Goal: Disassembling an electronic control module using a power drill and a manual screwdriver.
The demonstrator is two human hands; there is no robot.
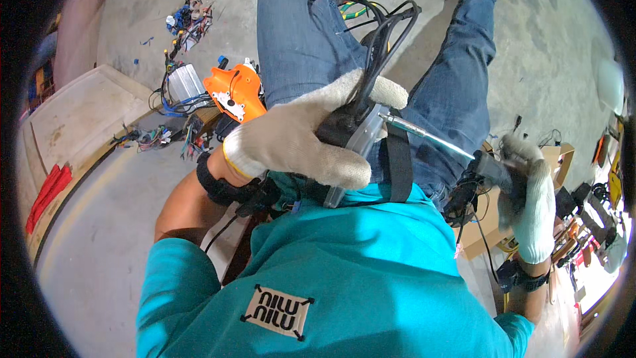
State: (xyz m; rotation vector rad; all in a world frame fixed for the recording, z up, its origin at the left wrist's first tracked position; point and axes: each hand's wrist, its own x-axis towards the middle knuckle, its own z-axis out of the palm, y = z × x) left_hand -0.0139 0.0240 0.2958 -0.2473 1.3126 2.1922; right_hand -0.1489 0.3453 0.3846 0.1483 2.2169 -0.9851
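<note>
Grey casing (364,138) in gloved left hand (291,136), screwdriver (430,134) in gloved right hand (535,202).

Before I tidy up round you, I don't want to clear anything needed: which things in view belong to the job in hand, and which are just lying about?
In hand:
- grey-handled tool and black cables, left hand
- black part, right hand

Apparently lying about:
- orange housing
- silver box
- wire pile
- red cloth

Tangles of loose wires (190,21), a silver metal box (187,83) and an orange plastic shell (238,91) litter what appears to be a workshop with a bare concrete floor (553,46), where a gloved right hand (532,195) grips a screwdriver (434,135).
</note>
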